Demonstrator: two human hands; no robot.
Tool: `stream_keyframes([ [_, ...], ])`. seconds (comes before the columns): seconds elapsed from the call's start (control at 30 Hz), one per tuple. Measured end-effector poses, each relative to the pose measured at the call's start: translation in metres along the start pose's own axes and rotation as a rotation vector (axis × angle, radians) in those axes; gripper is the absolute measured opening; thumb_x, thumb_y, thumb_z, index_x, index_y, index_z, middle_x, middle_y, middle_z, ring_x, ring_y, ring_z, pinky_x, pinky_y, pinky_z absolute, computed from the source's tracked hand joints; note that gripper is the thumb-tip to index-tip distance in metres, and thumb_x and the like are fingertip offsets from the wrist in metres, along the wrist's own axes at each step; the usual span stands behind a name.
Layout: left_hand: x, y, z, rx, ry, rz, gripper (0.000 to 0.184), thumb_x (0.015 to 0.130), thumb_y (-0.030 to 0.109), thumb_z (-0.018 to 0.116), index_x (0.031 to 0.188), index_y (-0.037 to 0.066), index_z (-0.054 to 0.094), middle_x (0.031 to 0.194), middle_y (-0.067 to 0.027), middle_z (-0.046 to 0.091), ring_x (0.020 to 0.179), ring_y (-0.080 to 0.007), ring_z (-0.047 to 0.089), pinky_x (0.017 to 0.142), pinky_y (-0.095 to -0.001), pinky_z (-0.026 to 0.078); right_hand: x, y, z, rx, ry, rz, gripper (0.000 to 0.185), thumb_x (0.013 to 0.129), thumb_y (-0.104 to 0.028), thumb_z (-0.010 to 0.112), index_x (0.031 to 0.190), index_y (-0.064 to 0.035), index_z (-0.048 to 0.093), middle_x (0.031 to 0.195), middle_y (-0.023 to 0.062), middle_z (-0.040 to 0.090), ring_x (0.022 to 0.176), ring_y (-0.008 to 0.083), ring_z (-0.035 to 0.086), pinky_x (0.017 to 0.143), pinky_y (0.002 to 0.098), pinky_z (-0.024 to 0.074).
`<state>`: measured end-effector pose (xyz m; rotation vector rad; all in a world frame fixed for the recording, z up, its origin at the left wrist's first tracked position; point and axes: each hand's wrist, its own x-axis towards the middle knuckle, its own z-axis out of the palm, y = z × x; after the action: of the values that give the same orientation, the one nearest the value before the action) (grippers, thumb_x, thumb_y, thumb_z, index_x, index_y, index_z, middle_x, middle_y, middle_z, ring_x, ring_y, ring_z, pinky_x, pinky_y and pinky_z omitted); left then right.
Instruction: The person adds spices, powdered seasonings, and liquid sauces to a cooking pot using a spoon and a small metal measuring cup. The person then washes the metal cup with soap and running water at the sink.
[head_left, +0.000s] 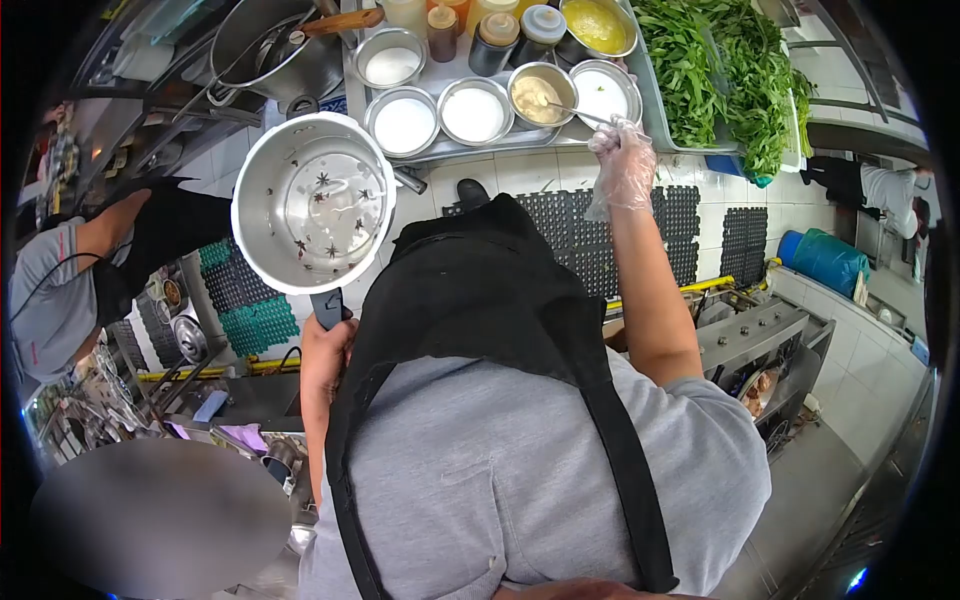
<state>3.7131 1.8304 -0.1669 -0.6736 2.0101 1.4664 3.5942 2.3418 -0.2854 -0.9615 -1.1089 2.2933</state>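
My left hand point(328, 345) is closed around the black handle of a silver pressure cooker pot point(246, 165). Star anise point(322, 180) and small dark bits lie scattered on the pot's shiny bottom. My right hand point(624, 160), in a clear plastic glove, pinches the end of a metal spoon point(585, 114). The spoon's other end rests in a steel bowl of tan seasoning point(538, 92). Beside that bowl stand a bowl of white powder point(600, 92) on the right and two more white-filled bowls point(474, 112) on the left.
Squeeze bottles point(494, 43) and a bowl of yellow liquid point(598, 25) stand behind the bowls. Leafy greens point(715, 80) fill a tray at the right. A large pot point(235, 60) sits at upper left. A co-worker point(60, 290) stands on the left; black mats point(650, 230) cover the floor.
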Motion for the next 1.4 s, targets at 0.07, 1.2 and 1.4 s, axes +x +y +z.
stream_keyframes([
  [0.07,-0.001,-0.002,-0.002,-0.002,0.000,-0.007,0.011,0.090,0.004,0.066,0.100,0.002,0.062,0.067,0.0012,0.057,0.049,-0.0076,0.047,0.045,-0.0267,0.033,0.000,0.001,-0.005,0.028,-0.032,-0.003,0.018,0.104,-0.007,0.067,0.117,0.0055,0.066,0.085,0.0084,0.066,0.068,0.0170,0.061,0.061,0.0308,0.0551],
  [1.2,-0.006,-0.031,0.010,-0.190,-0.049,-0.021,0.013,0.092,0.009,0.072,0.094,0.004,0.061,0.063,-0.0008,0.058,0.047,-0.0112,0.054,0.043,-0.0290,0.040,-0.208,-0.048,0.157,-0.662,-1.097,-1.157,0.023,0.101,0.000,0.071,0.124,0.0012,0.074,0.102,0.0134,0.080,0.089,0.0227,0.077,0.082,0.0372,0.0633],
  [1.4,0.003,-0.022,0.008,-0.071,0.008,0.041,0.012,0.092,0.010,0.072,0.090,0.006,0.061,0.065,0.0024,0.055,0.049,-0.0087,0.050,0.044,-0.0286,0.035,-0.119,-0.073,0.098,-0.695,-0.389,-0.599,0.023,0.113,-0.009,0.059,0.126,0.0053,0.071,0.103,0.0110,0.079,0.084,0.0121,0.073,0.078,0.0264,0.0594],
])
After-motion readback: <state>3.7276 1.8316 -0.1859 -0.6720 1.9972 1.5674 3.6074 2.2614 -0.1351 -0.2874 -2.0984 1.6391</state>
